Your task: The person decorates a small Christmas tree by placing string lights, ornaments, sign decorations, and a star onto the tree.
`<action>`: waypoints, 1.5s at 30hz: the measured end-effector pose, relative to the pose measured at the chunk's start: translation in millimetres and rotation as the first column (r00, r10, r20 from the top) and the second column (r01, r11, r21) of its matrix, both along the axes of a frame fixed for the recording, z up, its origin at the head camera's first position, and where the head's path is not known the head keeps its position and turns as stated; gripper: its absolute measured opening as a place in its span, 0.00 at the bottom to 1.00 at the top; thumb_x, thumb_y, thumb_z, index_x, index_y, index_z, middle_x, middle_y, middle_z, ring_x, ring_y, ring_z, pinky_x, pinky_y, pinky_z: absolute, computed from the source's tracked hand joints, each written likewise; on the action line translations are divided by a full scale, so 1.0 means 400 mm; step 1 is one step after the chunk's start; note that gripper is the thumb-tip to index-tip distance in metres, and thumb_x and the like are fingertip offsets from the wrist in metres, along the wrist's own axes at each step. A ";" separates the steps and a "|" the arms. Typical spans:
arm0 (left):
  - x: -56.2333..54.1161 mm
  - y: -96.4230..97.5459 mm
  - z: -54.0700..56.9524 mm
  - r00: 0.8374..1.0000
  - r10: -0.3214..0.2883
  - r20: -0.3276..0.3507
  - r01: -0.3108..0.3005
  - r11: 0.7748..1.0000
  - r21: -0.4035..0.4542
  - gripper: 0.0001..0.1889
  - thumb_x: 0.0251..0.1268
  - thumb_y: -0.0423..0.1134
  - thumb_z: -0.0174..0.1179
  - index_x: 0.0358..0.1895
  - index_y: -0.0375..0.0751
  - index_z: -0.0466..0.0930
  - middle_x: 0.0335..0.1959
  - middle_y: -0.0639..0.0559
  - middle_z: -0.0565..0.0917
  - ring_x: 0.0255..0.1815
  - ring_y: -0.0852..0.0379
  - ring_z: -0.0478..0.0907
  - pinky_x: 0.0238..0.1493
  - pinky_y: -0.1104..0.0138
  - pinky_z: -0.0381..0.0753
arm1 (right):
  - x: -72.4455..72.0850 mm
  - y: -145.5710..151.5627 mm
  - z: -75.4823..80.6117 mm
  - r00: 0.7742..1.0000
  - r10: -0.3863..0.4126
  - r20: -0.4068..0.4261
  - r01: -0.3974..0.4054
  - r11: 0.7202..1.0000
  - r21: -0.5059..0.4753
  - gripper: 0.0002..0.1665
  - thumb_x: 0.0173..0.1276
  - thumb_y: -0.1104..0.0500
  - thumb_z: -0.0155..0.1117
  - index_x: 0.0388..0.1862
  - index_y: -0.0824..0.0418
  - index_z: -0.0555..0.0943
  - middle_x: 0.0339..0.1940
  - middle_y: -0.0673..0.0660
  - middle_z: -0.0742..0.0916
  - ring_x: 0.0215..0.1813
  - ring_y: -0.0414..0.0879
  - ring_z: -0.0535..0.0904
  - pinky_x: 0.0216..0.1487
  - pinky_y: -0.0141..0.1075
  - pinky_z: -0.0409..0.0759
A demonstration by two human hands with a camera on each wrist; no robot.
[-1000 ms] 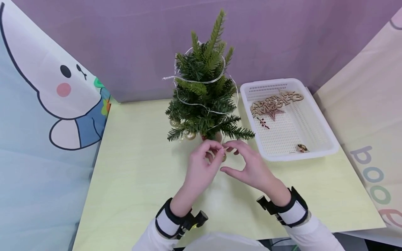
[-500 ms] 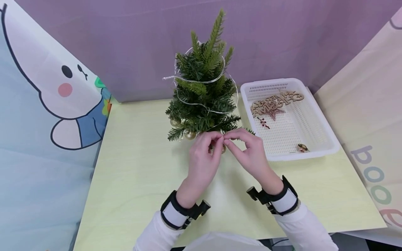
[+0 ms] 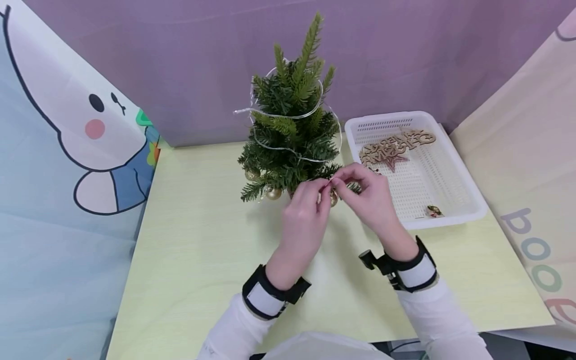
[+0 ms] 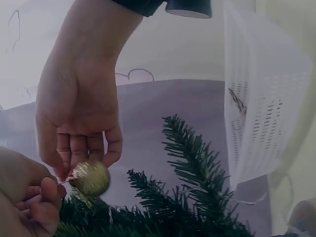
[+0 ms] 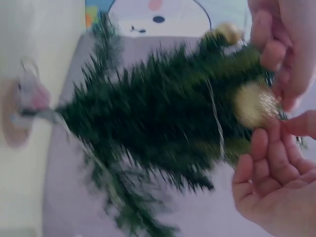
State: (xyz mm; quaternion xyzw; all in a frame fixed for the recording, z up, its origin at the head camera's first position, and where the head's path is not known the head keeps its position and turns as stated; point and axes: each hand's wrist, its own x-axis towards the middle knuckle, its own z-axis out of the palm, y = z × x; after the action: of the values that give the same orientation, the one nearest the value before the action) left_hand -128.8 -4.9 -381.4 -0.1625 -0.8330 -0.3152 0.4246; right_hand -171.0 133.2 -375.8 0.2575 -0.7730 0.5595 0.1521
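Note:
The small green Christmas tree [image 3: 285, 135] stands upright on the table with a clear light string [image 3: 288, 118] wound round it. Before its lower right branches, my left hand [image 3: 302, 217] and right hand [image 3: 371, 202] meet at the fingertips. Both pinch the thin hanging string of a gold bauble [image 4: 91, 178]. That bauble [image 5: 254, 104] dangles just under the fingers, close to the branches. Whether the string touches a branch cannot be told. Other gold baubles [image 3: 272, 193] hang at the tree's lower left.
A white perforated basket [image 3: 465, 200] stands right of the tree. In it lie wooden lettering [image 3: 416, 140], a glittery star [image 3: 394, 161] and a small patterned piece [image 3: 434, 211]. A purple cloth [image 3: 202, 70] rises behind the pale table [image 3: 193, 240].
My right hand has closed its fingertips onto the string beside the left. Both hands, with the bauble, have moved right and farther forward, to the lower right branches.

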 end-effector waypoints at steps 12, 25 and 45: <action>-0.064 0.020 0.017 0.978 0.204 -0.039 -0.207 0.939 -0.273 0.04 0.62 0.33 0.60 0.34 0.35 0.79 0.29 0.47 0.82 0.11 0.61 0.73 0.08 0.78 0.68 | -0.095 0.048 0.063 0.999 -0.014 -0.042 0.029 0.917 0.398 0.04 0.64 0.64 0.61 0.33 0.63 0.82 0.29 0.54 0.86 0.31 0.42 0.80 0.33 0.26 0.76; -0.078 0.036 0.027 0.959 0.279 -0.042 -0.280 0.919 -0.278 0.03 0.64 0.30 0.55 0.34 0.32 0.76 0.30 0.43 0.80 0.09 0.58 0.72 0.06 0.72 0.70 | -0.132 0.018 0.073 0.995 -0.015 -0.100 0.055 0.909 0.412 0.07 0.67 0.67 0.52 0.34 0.65 0.78 0.29 0.58 0.86 0.32 0.50 0.83 0.34 0.37 0.79; -0.078 0.066 -0.009 0.939 0.339 0.046 -0.311 0.901 -0.304 0.06 0.64 0.28 0.54 0.42 0.33 0.73 0.36 0.41 0.81 0.10 0.54 0.75 0.07 0.68 0.72 | -0.160 0.035 0.040 0.998 0.070 -0.007 -0.056 0.857 0.511 0.07 0.69 0.62 0.57 0.32 0.64 0.79 0.32 0.60 0.86 0.31 0.49 0.81 0.33 0.39 0.78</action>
State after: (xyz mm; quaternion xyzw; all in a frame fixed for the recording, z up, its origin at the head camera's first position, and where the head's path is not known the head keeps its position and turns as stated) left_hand -160.1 21.6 -384.9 -0.0663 -0.9055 -0.1211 0.4013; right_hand -234.9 147.1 -359.9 0.3207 -0.8828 0.3361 0.0697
